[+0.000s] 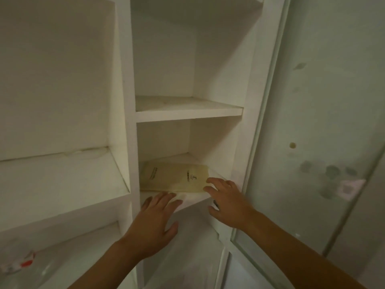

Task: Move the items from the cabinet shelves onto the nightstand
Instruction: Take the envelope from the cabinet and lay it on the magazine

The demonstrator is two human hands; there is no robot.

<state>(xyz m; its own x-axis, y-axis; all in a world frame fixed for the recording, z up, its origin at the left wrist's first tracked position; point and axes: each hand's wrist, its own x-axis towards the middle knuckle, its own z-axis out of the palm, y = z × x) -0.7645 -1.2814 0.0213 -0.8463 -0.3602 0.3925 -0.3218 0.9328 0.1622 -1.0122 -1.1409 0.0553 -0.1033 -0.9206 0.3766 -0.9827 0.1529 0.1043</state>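
Head view: looks like the pick-up step, w/ both hands reaching for the flat tan packet (pixel 175 177) lying on the lower shelf (pixel 195 198) at centre frame; nightstand not in view. Left hand (pixel 155 224) is palm-down, fingers straight, over the shelf's front edge, holding nothing; right hand (pixel 227 200) is spread, fingertips at the packet's right end, contact unclear. Next prob. needs fingers slid under an edge to lift it, since it lies flat.
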